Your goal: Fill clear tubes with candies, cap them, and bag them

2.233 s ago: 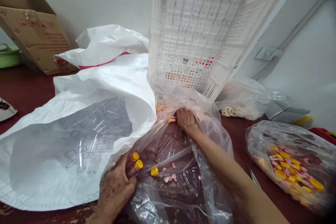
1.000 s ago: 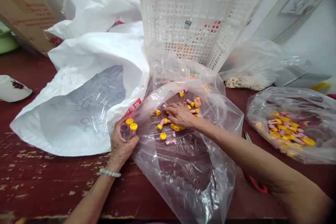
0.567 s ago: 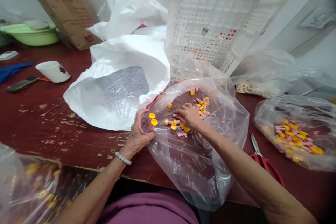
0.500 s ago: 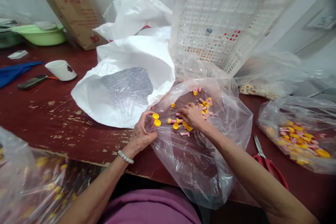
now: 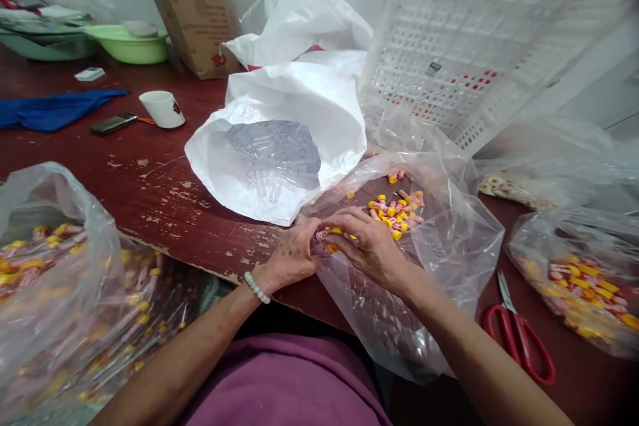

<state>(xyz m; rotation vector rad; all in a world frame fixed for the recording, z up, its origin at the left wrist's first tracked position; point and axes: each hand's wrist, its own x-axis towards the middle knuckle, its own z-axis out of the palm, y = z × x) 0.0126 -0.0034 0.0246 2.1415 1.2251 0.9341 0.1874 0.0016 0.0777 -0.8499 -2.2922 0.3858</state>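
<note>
My left hand (image 5: 294, 256), a pale bead bracelet on its wrist, is closed around clear plastic tubes (image 5: 317, 244) with yellow caps and pink patterned pieces. The right hand (image 5: 372, 246) meets it, thumb and fingers pinched at a yellow-capped pink piece (image 5: 333, 231) by the tubes' ends. How many tubes are held is hidden by the fingers. Just beyond my right hand, several yellow-capped pink pieces (image 5: 397, 213) lie on an open clear plastic bag (image 5: 449, 233). Behind my left hand, a white sack (image 5: 210, 160) lies open with clear empty tubes (image 5: 279, 160) inside.
Red-handled scissors (image 5: 519, 339) lie right, near another bag of yellow-capped pieces (image 5: 584, 279). A white basket (image 5: 414, 80) leans behind. At left are a bag of filled tubes (image 5: 140, 319), a cup (image 5: 164, 110), a phone (image 5: 114, 124) and blue cloth (image 5: 54, 110). A carton (image 5: 194, 20) stands further back.
My right hand has left the loose pieces on the clear bag and come to the tubes in my left hand. The view has shifted left, showing more of the filled-tube bag.
</note>
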